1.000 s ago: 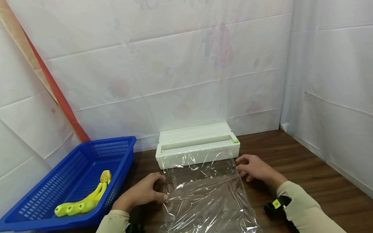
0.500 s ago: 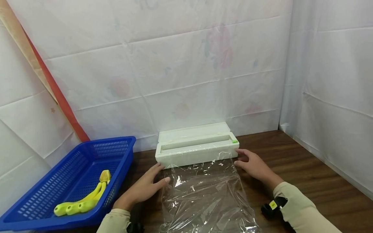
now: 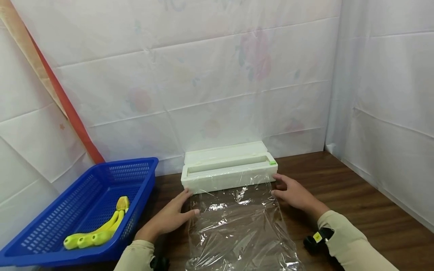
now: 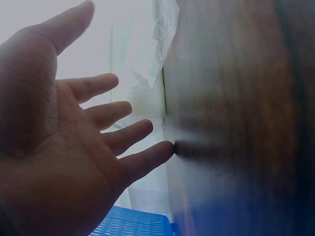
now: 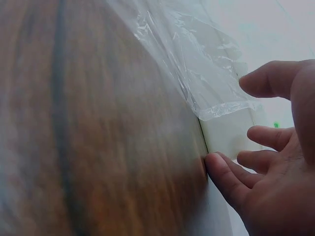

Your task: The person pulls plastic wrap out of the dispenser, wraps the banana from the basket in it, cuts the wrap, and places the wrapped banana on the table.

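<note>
A white cling film box (image 3: 230,177) stands lid-up against the back wall, its roll lying in the trough. From its front a sheet of clear cling film (image 3: 237,233) runs toward me over the table. My left hand (image 3: 166,218) is at the box's front left corner, thumb tip over the film's left edge. In the left wrist view its fingers (image 4: 133,162) are spread and relaxed, the little finger touching the table. On the other side my right hand (image 3: 296,194) has its fingertips at the box's right end. The right wrist view shows those fingers (image 5: 226,172) loosely extended, holding nothing.
To the left sits a blue plastic basket (image 3: 78,258) with a bunch of yellow bananas (image 3: 96,237) in it. White printed sheeting (image 3: 217,75) covers the walls behind and beside the dark wooden table (image 3: 339,180). A red and tan strip (image 3: 72,118) hangs at the back left.
Both hands have moved forward from the film's side edges to the ends of the box, the left fingers straightening. The film has settled flatter, and the box has stayed nearly in place.
</note>
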`<state>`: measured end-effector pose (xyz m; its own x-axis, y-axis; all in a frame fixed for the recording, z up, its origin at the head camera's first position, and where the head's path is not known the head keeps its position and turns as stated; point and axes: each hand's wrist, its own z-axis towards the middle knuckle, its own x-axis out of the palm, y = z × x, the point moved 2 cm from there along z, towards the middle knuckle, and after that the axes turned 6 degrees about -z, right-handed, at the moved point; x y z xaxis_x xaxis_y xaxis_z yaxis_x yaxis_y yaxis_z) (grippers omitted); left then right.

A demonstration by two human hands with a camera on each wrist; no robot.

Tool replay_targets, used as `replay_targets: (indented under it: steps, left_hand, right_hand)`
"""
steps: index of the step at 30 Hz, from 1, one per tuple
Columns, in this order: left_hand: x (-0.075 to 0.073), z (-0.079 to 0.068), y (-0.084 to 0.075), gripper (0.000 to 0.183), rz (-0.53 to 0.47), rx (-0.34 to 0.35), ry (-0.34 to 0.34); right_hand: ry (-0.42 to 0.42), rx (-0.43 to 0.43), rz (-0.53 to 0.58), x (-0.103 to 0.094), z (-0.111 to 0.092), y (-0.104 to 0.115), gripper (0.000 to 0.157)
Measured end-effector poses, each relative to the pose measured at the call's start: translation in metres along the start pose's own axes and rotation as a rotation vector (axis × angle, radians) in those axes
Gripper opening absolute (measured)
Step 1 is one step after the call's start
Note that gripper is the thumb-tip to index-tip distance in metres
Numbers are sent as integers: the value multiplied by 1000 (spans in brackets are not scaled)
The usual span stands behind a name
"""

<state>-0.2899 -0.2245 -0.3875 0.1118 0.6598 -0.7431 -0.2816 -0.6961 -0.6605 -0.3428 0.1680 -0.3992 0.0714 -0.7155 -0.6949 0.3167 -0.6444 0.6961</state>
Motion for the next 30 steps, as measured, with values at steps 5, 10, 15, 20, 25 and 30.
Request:
replay_targets:
  steps: [5,10,15,20,25,30]
  left_hand:
    - [4,-4,-6,64,2,50,37]
    - [2,-13,-12,57,33,40,76]
    - [-1,-28,-17,57,72,55,126]
    - [0,-43,-23,57,99,67,181]
    - [5,-58,-32,59,107,60,223]
    - [12,-71,-40,50,60,36,272]
  right_hand:
    - [22,3,-3,1,-3,2,62]
    - [0,-18,-8,0,-7,10,58]
    - [-12,-19,-38,0,-16,13,49]
    - [-23,-51,-55,1,-28,14,42]
    - [-45,-67,-128,0,-43,21,32]
    - [-29,-62,-225,-2,-61,32,24]
